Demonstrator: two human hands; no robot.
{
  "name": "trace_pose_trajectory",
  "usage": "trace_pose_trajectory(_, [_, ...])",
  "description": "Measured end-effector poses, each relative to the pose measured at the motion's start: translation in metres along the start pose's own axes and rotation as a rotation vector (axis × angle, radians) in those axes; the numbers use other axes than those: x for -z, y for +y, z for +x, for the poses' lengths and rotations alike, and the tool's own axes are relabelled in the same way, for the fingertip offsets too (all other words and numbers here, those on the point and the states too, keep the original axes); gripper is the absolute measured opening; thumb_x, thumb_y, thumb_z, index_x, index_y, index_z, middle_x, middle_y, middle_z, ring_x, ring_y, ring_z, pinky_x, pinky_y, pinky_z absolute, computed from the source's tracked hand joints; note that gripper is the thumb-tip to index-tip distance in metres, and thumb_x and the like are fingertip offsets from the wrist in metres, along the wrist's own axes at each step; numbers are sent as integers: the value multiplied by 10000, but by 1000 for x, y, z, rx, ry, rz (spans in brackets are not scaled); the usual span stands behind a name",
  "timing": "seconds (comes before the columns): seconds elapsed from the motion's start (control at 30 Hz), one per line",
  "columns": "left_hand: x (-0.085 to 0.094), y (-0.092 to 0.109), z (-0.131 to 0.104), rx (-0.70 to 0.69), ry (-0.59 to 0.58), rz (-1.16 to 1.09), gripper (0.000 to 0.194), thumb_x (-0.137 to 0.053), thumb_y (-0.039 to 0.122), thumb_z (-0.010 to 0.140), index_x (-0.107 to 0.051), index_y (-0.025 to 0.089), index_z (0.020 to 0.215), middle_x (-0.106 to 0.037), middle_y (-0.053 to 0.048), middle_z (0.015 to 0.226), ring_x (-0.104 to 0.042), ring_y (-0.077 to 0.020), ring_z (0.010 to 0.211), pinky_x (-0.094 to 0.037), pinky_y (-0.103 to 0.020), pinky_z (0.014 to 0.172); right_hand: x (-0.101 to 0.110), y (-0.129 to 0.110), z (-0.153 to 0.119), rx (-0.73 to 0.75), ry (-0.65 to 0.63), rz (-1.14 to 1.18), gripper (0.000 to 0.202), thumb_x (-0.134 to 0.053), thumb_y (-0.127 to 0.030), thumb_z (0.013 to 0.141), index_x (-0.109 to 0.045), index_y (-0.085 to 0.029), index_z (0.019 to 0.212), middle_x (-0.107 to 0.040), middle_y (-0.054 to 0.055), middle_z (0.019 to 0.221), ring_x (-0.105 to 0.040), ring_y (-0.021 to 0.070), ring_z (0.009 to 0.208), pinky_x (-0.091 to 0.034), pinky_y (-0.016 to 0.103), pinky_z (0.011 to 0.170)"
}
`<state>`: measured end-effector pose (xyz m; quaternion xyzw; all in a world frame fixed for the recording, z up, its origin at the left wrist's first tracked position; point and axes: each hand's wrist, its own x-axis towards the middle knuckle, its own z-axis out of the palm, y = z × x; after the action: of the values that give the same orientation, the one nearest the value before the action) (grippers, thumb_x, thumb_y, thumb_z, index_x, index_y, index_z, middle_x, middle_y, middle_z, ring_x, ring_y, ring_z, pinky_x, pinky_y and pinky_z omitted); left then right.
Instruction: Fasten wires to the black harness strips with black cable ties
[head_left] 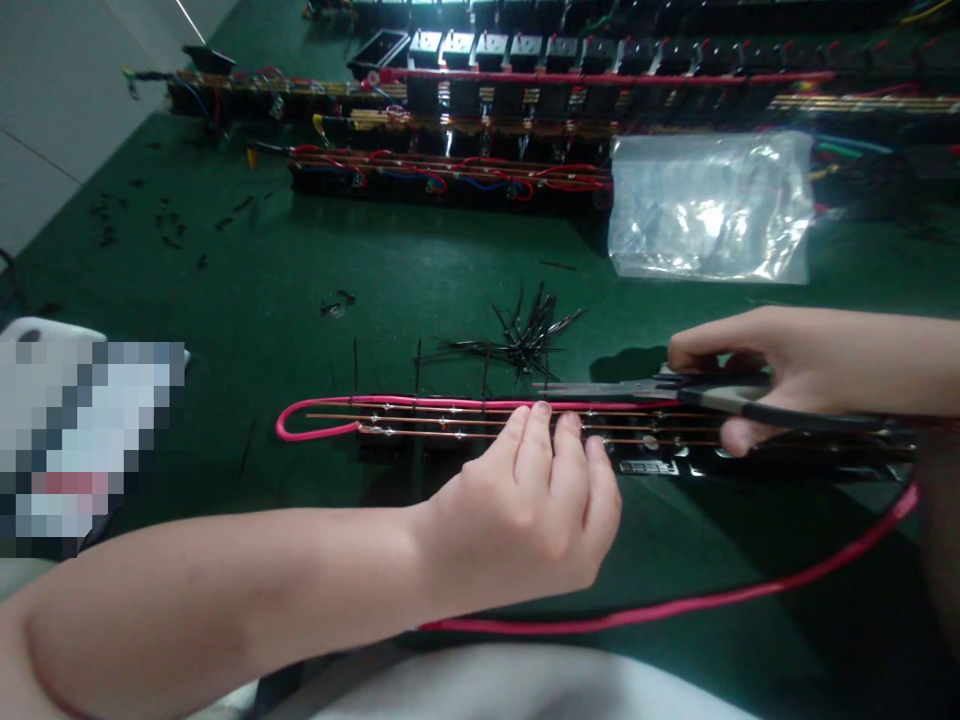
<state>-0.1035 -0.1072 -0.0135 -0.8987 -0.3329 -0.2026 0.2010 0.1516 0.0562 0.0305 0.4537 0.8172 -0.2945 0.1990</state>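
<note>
A long black circuit board strip (390, 437) with copper rods along it lies on the green table. A red cable (322, 402) runs along its far edge and loops back at the left end. Thin black cable ties (418, 372) stand up from the cable at intervals. My left hand (540, 490) is closed over the strip's middle, fingers together on the rods and cable; its thumb is hidden. In my right hand (757, 370), closed round the handles, are long-nose pliers (622, 389). Their slim jaws point left, with the tips beside a cable tie near my left fingertips.
Behind the strip lies a pile of loose black cable ties (525, 335). A clear plastic bag (709, 210) sits farther back, near wired strips (450, 175) in rows. Black offcuts (172, 225) are scattered at left. A red cable (675, 605) curves across the front.
</note>
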Motion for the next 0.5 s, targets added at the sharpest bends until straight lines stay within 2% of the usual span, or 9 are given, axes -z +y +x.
trace_pose_trajectory(0.1, [-1, 0, 0, 33, 13, -26, 262, -627, 181, 943, -752, 52, 1134, -782, -189, 1129, -775, -333, 1021, -661, -426, 888, -2, -9, 0, -4, -94, 20, 658, -761, -813, 542, -653, -261, 882, -690, 43, 823, -615, 252, 721, -472, 374, 634])
trace_pose_trajectory(0.27, [0, 0, -1, 7, -27, -23, 273, -615, 168, 962, -735, 31, 1164, -776, -192, 1152, -762, -274, 1056, -646, -358, 880, -5, -14, -3, 6, -82, -10, 673, -716, -867, 561, -631, -269, 858, -673, 27, 789, -588, 233, 687, -452, 361, 604])
trace_pose_trajectory(0.5, [0, 1, -2, -29, -27, 35, 318, -642, 197, 952, -718, 10, 1198, -771, -201, 1163, -763, -278, 1031, -621, -361, 912, -9, -28, -9, 37, -36, -65, 617, -704, -834, 615, -610, -275, 857, -689, 45, 777, -604, 250, 636, -440, 370, 549])
